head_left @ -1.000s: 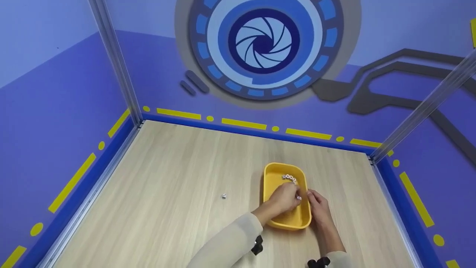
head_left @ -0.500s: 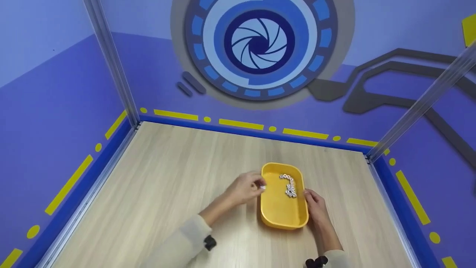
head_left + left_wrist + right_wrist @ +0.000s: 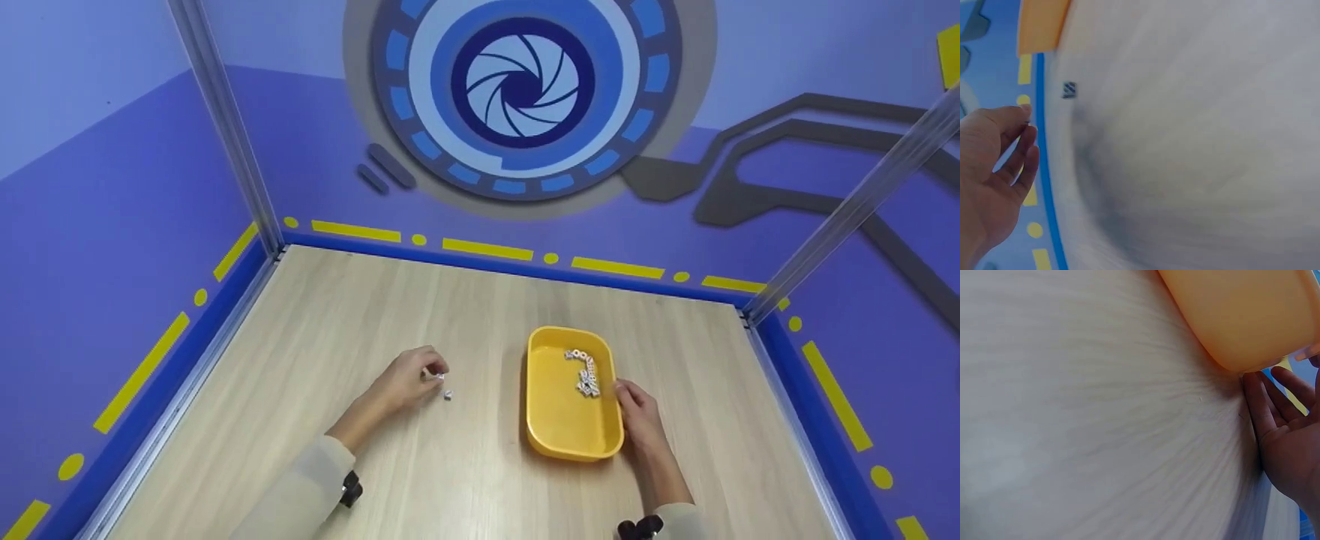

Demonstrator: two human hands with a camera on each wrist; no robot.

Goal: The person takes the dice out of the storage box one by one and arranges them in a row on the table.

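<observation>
Between thumb and fingertips my left hand (image 3: 405,379) pinches a small white bead (image 3: 440,376), mostly hidden by the fingers. Close below those fingertips, a cube bead (image 3: 448,394) lies on the table; in the left wrist view this cube bead (image 3: 1069,89) shows dark marks. A yellow plastic box (image 3: 564,431) stands to the right, with several white beads (image 3: 588,381) in a curved row and small cluster inside. My right hand (image 3: 641,416) touches the box's right side near the rim. In the right wrist view, its extended fingers (image 3: 1259,402) rest low against the box.
The wood-grain table (image 3: 360,322) runs between blue panel walls (image 3: 112,262) on the left, back and right. Metal posts (image 3: 232,142) rise at the back corners. Dark wrist devices (image 3: 350,489) sit at both cuffs.
My left hand came out of the yellow box with a bead and moved left over the table, beside the cube bead there. My right hand stayed at the box's side.
</observation>
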